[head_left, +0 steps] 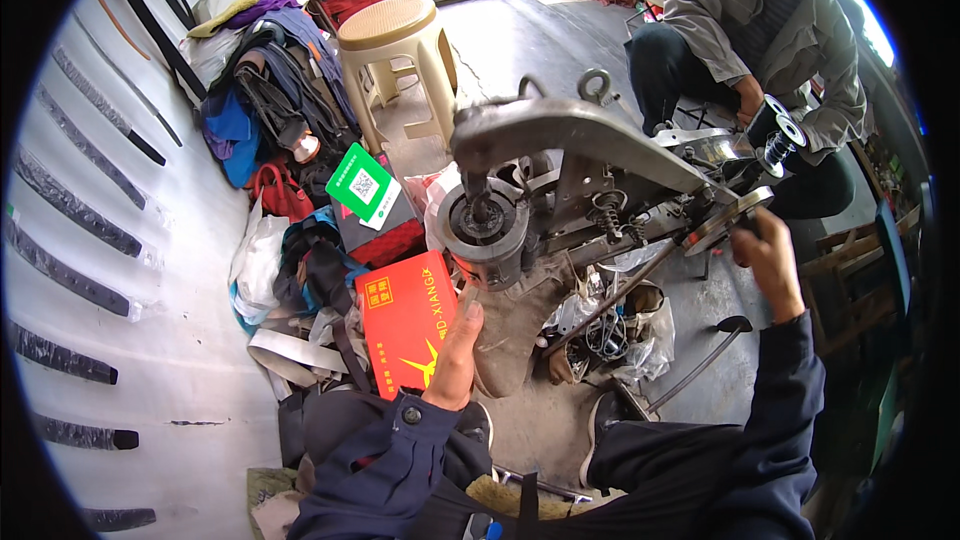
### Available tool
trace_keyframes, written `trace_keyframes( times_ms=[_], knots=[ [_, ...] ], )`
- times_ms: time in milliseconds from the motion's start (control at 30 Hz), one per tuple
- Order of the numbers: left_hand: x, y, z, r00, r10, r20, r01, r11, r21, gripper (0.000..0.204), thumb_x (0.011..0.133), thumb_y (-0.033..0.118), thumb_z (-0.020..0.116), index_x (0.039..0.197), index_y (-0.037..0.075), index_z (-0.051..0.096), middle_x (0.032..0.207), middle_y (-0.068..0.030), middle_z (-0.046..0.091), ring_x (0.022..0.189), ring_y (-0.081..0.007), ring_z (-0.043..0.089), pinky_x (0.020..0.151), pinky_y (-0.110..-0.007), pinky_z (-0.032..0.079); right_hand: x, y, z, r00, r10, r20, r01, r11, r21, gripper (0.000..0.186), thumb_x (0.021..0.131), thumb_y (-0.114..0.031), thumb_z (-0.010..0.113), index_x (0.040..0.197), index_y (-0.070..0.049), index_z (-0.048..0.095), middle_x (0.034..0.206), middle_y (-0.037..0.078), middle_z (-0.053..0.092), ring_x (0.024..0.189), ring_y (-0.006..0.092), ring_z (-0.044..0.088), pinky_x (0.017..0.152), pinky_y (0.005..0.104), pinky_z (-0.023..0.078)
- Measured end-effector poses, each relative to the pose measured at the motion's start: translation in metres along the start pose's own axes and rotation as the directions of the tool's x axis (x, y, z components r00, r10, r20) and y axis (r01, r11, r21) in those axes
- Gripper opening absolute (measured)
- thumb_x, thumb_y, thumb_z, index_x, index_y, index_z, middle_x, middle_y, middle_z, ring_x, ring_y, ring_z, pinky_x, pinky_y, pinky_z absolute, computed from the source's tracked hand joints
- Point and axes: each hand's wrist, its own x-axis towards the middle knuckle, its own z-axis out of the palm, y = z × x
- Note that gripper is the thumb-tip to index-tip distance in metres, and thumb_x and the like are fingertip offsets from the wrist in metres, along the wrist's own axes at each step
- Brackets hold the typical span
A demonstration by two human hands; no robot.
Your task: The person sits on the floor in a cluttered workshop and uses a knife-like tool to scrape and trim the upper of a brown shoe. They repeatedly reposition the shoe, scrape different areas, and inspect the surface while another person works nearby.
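Note:
A hand-cranked shoe-patching sewing machine [590,145] stands before me, its curved grey arm reaching left to a round head [485,220]. Below that head hangs a brown, suede-looking boot [515,330], its upper part hidden by the machine. My left hand [455,360] grips the boot's left side, thumb up, with the other fingers mostly out of sight. At the machine's right end, my right hand [775,265] is closed on the hand wheel [735,220] near its rim; exactly how the fingers wrap it is partly hidden.
Left of the machine lie a red box [405,320], a green card [362,187] and heaped bags [285,90]. A beige plastic stool [388,25] stands behind. Another person [760,50] sits at far right by a second machine [775,135]. Black strips [75,205] line the left wall.

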Motion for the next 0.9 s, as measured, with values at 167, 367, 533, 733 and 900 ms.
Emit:
trace_keyframes(
  times_ms=[167,367,533,733,900],
  knots=[
    [0.0,0.006,0.001,0.998,-0.057,0.012,0.058,0.997,-0.052,0.053,0.108,0.041,0.049,0.148,0.007,0.046,0.143,-0.0077,0.056,0.131,-0.0185,0.054,0.111,-0.036,0.042,0.027,0.069,-0.009,0.924,0.028,-0.382,-0.187,0.903,-0.386,0.021,0.087,-0.01,0.06,0.108,-0.007,0.061,0.097,0.023,0.07,0.095,0.0487,0.064,0.078,0.0497,0.051],
    [0.0,0.012,0.003,0.991,-0.082,0.107,0.089,0.994,-0.064,0.066,0.11,0.04,0.042,0.16,0.001,0.025,0.159,-0.0103,0.039,0.146,-0.0203,0.038,0.121,-0.035,0.028,-0.016,0.027,0.054,0.916,0.286,0.283,-0.275,0.958,-0.079,0.02,0.095,-0.012,0.065,0.108,0.003,0.061,0.07,0.006,0.063,0.058,0.014,0.061,0.054,0.0308,0.05],
    [0.001,0.006,0.002,0.998,-0.052,0.018,0.052,0.998,-0.022,0.055,0.108,0.044,0.048,0.148,0.007,0.047,0.143,-0.0079,0.055,0.131,-0.0191,0.054,0.111,-0.037,0.042,-0.002,-0.005,0.003,0.996,-0.031,-0.084,0.033,0.999,0.025,0.007,0.09,-0.005,0.061,0.094,0.001,0.062,0.07,0.006,0.062,0.058,0.0143,0.058,0.053,0.0297,0.045],
    [0.008,0.003,0.0,1.0,-0.019,-0.011,0.018,0.999,-0.029,0.05,0.107,0.042,0.05,0.143,0.007,0.05,0.141,-0.0076,0.057,0.129,-0.0179,0.055,0.109,-0.037,0.044,0.025,0.081,0.009,0.939,-0.101,-0.33,-0.079,0.868,-0.49,0.02,0.09,-0.011,0.058,0.107,-0.001,0.06,0.074,0.009,0.063,0.061,0.0173,0.063,0.06,0.0345,0.051],
    [0.001,0.007,-0.001,0.993,-0.118,-0.004,0.118,0.989,-0.09,0.043,0.107,0.04,0.053,0.135,0.009,0.057,0.134,-0.0067,0.062,0.122,-0.0166,0.06,0.104,-0.036,0.048,-0.013,0.033,0.058,0.889,0.305,0.342,-0.293,0.952,-0.088,0.026,0.093,-0.01,0.067,0.114,0.004,0.058,0.073,0.009,0.063,0.059,0.0163,0.062,0.056,0.0334,0.051]
  ],
)
